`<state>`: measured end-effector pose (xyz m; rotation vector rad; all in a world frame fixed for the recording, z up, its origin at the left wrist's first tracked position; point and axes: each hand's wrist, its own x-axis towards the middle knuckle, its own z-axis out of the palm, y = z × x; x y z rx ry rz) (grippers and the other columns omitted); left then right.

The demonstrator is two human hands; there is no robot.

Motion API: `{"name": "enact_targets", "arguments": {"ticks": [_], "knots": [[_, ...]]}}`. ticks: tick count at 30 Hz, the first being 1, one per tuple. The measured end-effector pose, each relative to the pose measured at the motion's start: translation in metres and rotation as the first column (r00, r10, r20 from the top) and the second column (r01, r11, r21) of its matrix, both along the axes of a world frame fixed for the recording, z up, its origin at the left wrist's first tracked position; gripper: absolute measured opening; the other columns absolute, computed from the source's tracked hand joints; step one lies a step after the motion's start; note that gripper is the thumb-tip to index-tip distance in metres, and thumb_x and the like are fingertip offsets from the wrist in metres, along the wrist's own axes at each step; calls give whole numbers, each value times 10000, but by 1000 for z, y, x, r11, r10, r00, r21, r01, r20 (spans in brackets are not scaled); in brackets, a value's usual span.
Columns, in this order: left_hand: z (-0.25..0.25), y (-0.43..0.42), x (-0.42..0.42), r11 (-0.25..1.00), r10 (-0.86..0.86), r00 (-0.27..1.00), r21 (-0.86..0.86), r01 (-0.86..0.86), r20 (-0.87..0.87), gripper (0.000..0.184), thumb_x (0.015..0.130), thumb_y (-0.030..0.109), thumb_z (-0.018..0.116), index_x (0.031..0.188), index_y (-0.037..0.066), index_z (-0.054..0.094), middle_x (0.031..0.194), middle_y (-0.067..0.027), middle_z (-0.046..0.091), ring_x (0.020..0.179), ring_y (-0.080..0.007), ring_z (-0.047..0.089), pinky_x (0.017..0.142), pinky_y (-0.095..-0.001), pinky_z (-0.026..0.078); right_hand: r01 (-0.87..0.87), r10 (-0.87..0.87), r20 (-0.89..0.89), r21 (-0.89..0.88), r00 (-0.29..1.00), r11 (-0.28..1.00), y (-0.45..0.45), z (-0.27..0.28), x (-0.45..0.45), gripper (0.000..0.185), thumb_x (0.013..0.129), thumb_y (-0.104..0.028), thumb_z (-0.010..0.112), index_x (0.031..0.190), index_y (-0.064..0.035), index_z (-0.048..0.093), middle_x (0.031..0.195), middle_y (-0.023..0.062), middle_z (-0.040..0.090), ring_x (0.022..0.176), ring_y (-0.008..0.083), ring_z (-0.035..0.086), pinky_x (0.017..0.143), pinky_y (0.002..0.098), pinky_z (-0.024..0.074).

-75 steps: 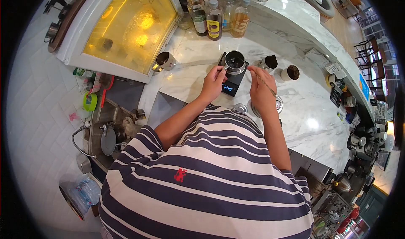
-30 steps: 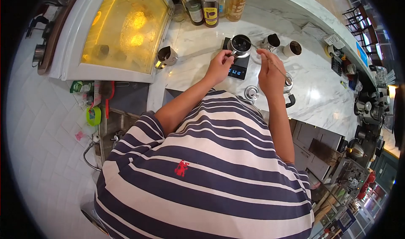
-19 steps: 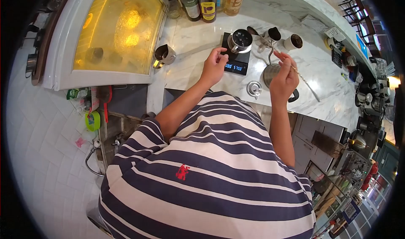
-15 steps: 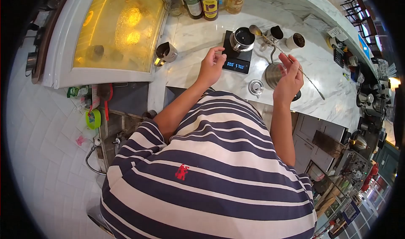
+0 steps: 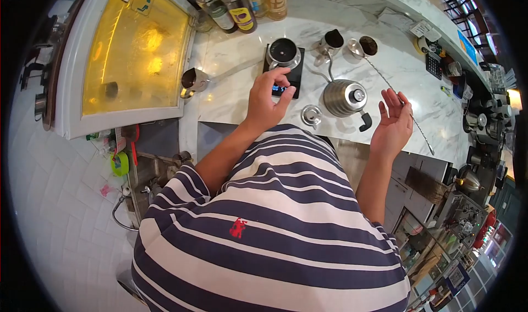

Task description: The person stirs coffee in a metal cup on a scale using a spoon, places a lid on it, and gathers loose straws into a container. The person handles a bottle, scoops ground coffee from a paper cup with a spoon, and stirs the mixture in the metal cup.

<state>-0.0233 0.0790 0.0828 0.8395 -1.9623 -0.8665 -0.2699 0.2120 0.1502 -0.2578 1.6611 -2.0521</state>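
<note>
A cup with dark contents (image 5: 283,52) stands on a black scale (image 5: 295,82) with a lit display. My left hand (image 5: 269,98) is just below the cup, over the scale's near side, fingers curled apart and nothing held. A long twisted spoon (image 5: 385,80) lies across my right hand (image 5: 394,122), between thumb and fingers; its bowl end is beside a cup of dark grounds (image 5: 368,45). Left of that hand stand a steel gooseneck kettle (image 5: 342,97) with a black handle and a small round metal lid (image 5: 311,115).
A metal pitcher (image 5: 331,40) stands behind the kettle, another pitcher (image 5: 194,81) beside the yellow-lit cabinet (image 5: 135,48). Several bottles (image 5: 240,12) line the back. A calculator (image 5: 433,65) is at the right. The sink (image 5: 146,171) lies at the lower left.
The spoon has come away from the cup on the scale and swung right with my right hand. My left hand has let go of that cup. The display went from 624.0 to about 570.0, now partly covered.
</note>
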Motion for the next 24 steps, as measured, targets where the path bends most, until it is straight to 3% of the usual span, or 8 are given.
{"name": "enact_targets", "arguments": {"ticks": [6, 10, 11, 14, 15, 18, 19, 24], "knots": [[1, 15, -90, 999, -48, 999, 1, 48, 0, 463, 888, 98, 746, 1320, 47, 587, 1028, -109, 664, 924, -235, 648, 865, -359, 515, 25, -25, 2, 10, 1000, 1000, 16, -1, -72, 370, 1140, -287, 382, 1266, 2, 577, 1175, 170, 736, 1167, 271, 683, 980, 406, 497], [3, -2, -157, 998, 16, 1000, -56, -15, 1, 559, 862, 138, 779, 1362, 53, 545, 1216, -148, 586, 1020, -270, 608, 913, -389, 501, 12, -13, 4, 29, 1000, 1000, 22, -8, -123, 376, 1141, -287, 380, 1243, 7, 591, 1171, 179, 738, 1160, 275, 687, 978, 404, 497], [-3, -9, -171, 1000, 11, 996, -5, -10, 83, 607, 858, 189, 796, 1386, 62, 525, 1303, -170, 538, 1123, -319, 575, 993, -421, 475, -1, 1, 7, 29, 1000, 1000, 22, -11, -135, 378, 1141, -288, 379, 1237, 8, 595, 1170, 181, 738, 1159, 276, 688, 978, 402, 497], [-19, -28, -216, 996, 64, 959, -81, -44, 277, 657, 859, 249, 800, 1419, 77, 502, 1346, -188, 506, 1226, -369, 523, 1072, -463, 432, -46, 45, 20, 45, 999, 998, 15, -15, -167, 376, 1142, -279, 377, 1227, 10, 602, 1166, 183, 741, 1152, 279, 692, 975, 395, 497], [-22, -34, -229, 999, 40, 927, -7, -41, 373, 733, 846, 312, 814, 1453, 90, 470, 1387, -204, 474, 1318, -401, 452, 1119, -493, 395, -68, 67, 27, 44, 997, 997, 12, -18, -177, 375, 1142, -276, 376, 1228, 9, 603, 1165, 183, 742, 1150, 278, 692, 975, 394, 497], [-35, -50, -264, 999, 45, 875, -40, -30, 481, 792, 830, 351, 830, 1476, 99, 447, 1399, -202, 472, 1332, -400, 443, 1109, -507, 402, -123, 122, 42, 41, 992, 992, 5, -25, -205, 377, 1144, -271, 372, 1237, 12, 604, 1173, 183, 740, 1153, 282, 693, 978, 397, 499], [-43, -56, -276, 996, 70, 878, -84, -33, 474, 862, 771, 383, 871, 1485, 124, 463, 1401, -172, 488, 1305, -380, 455, 1021, -551, 425, -139, 138, 44, 42, 990, 989, 4, -27, -213, 383, 1145, -271, 371, 1246, 16, 604, 1184, 184, 738, 1159, 287, 692, 981, 403, 500], [-66, -69, -316, 997, 35, 720, -75, 24, 693, 973, 736, 431, 882, 1528, 99, 424, 1433, -170, 509, 1324, -363, 478, 1023, -538, 435, -158, 154, 107, 32, 982, 987, 6, -40, -242, 365, 1142, -260, 382, 1236, 13, 606, 1153, 179, 744, 1131, 264, 695, 977, 387, 499]]}}
